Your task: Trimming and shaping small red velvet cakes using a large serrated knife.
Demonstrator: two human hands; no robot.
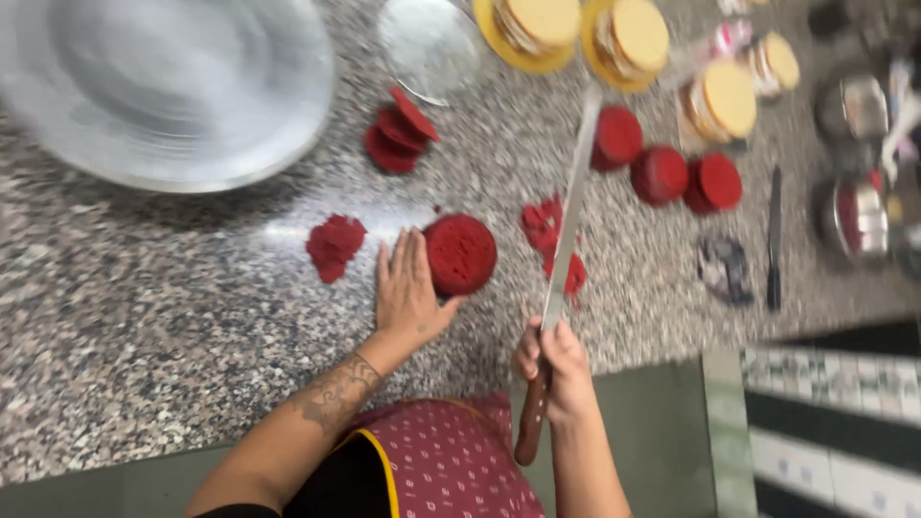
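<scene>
We stand at a speckled granite counter (173, 317), looking straight down. Our left hand (411, 288) lies flat beside a small round red cake (460, 254), fingers straight and close together, thumb hooked against the cake's near side. The cake sits mid-counter, a little left of centre.

Our right hand (556, 363) is wrapped tight around the brown wooden handle of a long knife (568, 221). The blade runs away from us, its tip near the far stacks of pale layered cakes on yellow boards (532, 29).

Handling, as we judge it: the red cake looks soft, light and crumbly. It would dent under a pinch, so we steady it with a flat palm against its side and hold it lightly. The knife is stiff and long; the grip belongs on the handle, well back from the edge.

Around it: red crumbs (334, 247) left of the hand, thin red slices (401, 129) farther off, torn red scraps (547, 225) partly under the blade, and three more red rounds (662, 173) to the right. A big steel plate (163, 86) lies far left.

Hard to make out: the plate and the far cakes are blurred. We cannot tell the cake's height from above, nor whether its top has been trimmed. The tins at the far right (854, 216) are cut off, and the dark object by the second knife (773, 240) is unclear.
</scene>
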